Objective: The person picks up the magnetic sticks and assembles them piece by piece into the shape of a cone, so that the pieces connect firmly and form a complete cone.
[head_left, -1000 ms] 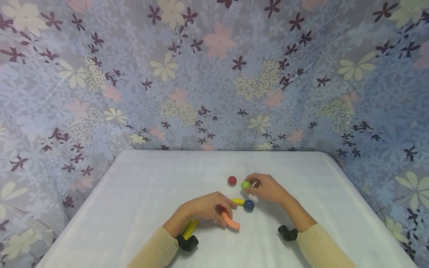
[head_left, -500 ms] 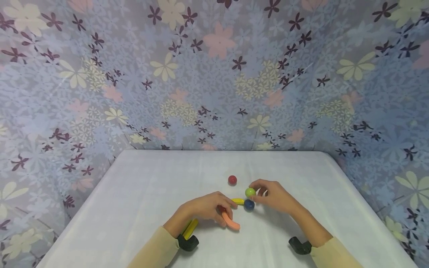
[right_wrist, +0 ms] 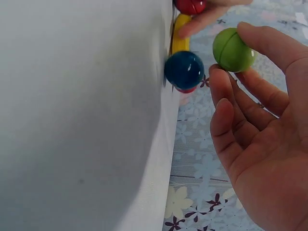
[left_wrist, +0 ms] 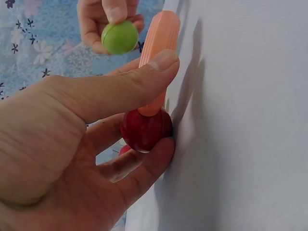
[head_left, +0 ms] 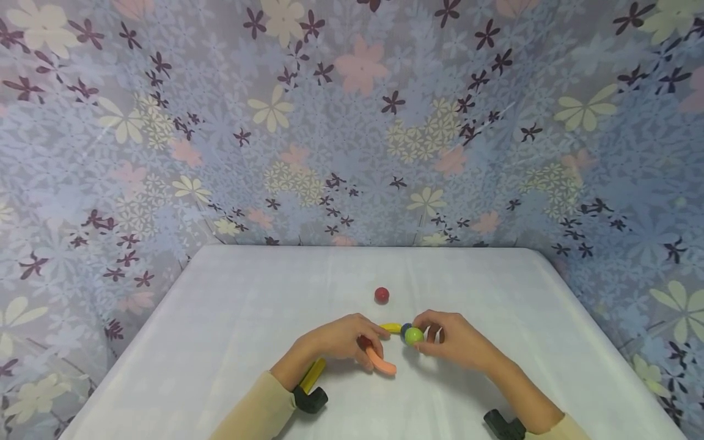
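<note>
My left hand [head_left: 360, 348] rests on the white table [head_left: 247, 318]. It grips a dark red ball [left_wrist: 146, 129] joined to an orange curved stick [left_wrist: 159, 62], thumb pressed on the stick. The stick's free end [head_left: 385, 365] lies on the cloth. My right hand [head_left: 434, 339] pinches a green ball [head_left: 414, 335] between thumb and fingertip, held just beside a blue ball [right_wrist: 184, 70]. The blue ball sits at the end of a short yellow stick [head_left: 392, 327]. In the right wrist view the green ball [right_wrist: 233, 49] stands slightly apart from the blue one.
A loose red ball [head_left: 381, 295] lies farther back at the table's middle. A yellow bar [head_left: 312, 374] lies by my left wrist next to a black wrist mount [head_left: 310, 400]. Flowered cloth walls [head_left: 352, 122] close in the table on three sides.
My right hand carried the green ball toward me, from near the loose red ball down to beside the blue ball. The left hand stayed put.
</note>
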`<move>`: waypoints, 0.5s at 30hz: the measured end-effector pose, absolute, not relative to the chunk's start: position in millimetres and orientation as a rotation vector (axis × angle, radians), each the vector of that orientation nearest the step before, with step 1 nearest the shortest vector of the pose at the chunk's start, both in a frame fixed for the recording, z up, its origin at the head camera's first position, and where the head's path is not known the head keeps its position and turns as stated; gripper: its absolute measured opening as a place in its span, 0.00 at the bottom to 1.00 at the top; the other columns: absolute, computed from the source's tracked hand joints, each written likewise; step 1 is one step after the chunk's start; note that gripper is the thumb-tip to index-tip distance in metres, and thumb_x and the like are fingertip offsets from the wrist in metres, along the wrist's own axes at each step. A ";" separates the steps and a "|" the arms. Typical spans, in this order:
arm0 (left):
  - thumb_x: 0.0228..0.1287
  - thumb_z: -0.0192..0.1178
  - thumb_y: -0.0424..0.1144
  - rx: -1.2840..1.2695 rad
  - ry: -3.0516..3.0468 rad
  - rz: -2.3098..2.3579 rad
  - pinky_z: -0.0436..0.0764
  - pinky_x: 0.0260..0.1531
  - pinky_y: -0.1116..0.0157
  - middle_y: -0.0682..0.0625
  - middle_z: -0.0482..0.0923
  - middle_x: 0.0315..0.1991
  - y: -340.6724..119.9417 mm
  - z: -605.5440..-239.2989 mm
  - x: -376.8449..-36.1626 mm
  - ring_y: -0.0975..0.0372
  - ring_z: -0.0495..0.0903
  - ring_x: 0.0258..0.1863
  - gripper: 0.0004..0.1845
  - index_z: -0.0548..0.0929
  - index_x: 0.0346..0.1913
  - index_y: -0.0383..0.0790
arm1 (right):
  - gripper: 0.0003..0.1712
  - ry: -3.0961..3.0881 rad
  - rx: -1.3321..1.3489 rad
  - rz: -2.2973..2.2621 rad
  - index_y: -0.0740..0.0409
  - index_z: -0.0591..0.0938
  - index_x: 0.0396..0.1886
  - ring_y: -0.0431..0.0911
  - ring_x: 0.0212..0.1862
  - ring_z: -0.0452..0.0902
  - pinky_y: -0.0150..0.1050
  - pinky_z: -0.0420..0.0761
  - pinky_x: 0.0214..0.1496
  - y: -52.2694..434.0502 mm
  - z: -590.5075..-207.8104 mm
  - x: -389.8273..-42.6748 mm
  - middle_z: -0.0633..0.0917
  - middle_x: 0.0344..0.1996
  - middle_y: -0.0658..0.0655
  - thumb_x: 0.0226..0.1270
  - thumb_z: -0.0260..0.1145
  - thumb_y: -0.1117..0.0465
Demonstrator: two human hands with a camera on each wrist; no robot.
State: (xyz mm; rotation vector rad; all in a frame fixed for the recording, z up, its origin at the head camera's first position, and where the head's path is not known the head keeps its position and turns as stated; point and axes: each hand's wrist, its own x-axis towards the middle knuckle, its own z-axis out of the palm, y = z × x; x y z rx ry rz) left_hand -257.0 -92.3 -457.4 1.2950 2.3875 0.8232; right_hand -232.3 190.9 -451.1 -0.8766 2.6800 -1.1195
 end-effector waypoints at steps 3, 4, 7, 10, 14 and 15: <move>0.48 0.75 0.41 1.298 2.386 0.828 0.71 0.50 0.71 0.55 0.77 0.57 -92.0 -457.9 -256.9 0.65 0.71 0.57 0.10 0.88 0.36 0.54 | 0.17 2.648 -0.891 -1.091 0.41 0.80 0.44 0.39 0.32 0.77 0.35 0.77 0.30 190.1 -452.1 -225.9 0.82 0.33 0.40 0.57 0.72 0.46; 0.48 0.75 0.40 1.293 2.383 0.834 0.71 0.49 0.71 0.54 0.77 0.57 -91.8 -458.0 -256.8 0.65 0.71 0.57 0.10 0.88 0.36 0.53 | 0.17 2.638 -0.892 -1.076 0.41 0.80 0.44 0.39 0.31 0.77 0.35 0.77 0.30 189.9 -452.4 -223.9 0.82 0.33 0.40 0.57 0.72 0.45; 0.48 0.75 0.40 1.300 2.371 0.847 0.72 0.47 0.72 0.54 0.78 0.57 -91.5 -458.1 -257.2 0.65 0.72 0.57 0.10 0.88 0.36 0.53 | 0.17 2.609 -0.903 -1.036 0.42 0.80 0.43 0.38 0.31 0.76 0.35 0.77 0.30 188.9 -453.9 -219.0 0.82 0.33 0.39 0.57 0.72 0.45; 0.48 0.75 0.39 1.293 2.363 0.863 0.73 0.46 0.73 0.53 0.78 0.56 -91.0 -458.2 -257.8 0.66 0.73 0.56 0.10 0.88 0.36 0.52 | 0.16 2.587 -0.922 -1.004 0.43 0.80 0.42 0.37 0.30 0.76 0.34 0.77 0.28 186.9 -454.9 -215.3 0.82 0.30 0.40 0.57 0.72 0.46; 0.47 0.76 0.38 1.303 2.364 0.866 0.74 0.44 0.73 0.53 0.78 0.56 -89.9 -460.0 -258.6 0.68 0.74 0.54 0.11 0.88 0.36 0.52 | 0.14 2.556 -0.951 -0.976 0.44 0.82 0.40 0.37 0.27 0.76 0.34 0.77 0.27 183.2 -456.3 -212.0 0.82 0.26 0.40 0.56 0.72 0.46; 0.47 0.76 0.38 1.308 2.362 0.866 0.74 0.44 0.73 0.53 0.78 0.56 -89.3 -460.2 -258.4 0.68 0.74 0.54 0.11 0.88 0.36 0.51 | 0.14 2.547 -0.951 -0.973 0.44 0.83 0.39 0.37 0.27 0.76 0.34 0.77 0.27 182.6 -456.7 -211.3 0.82 0.26 0.40 0.56 0.72 0.46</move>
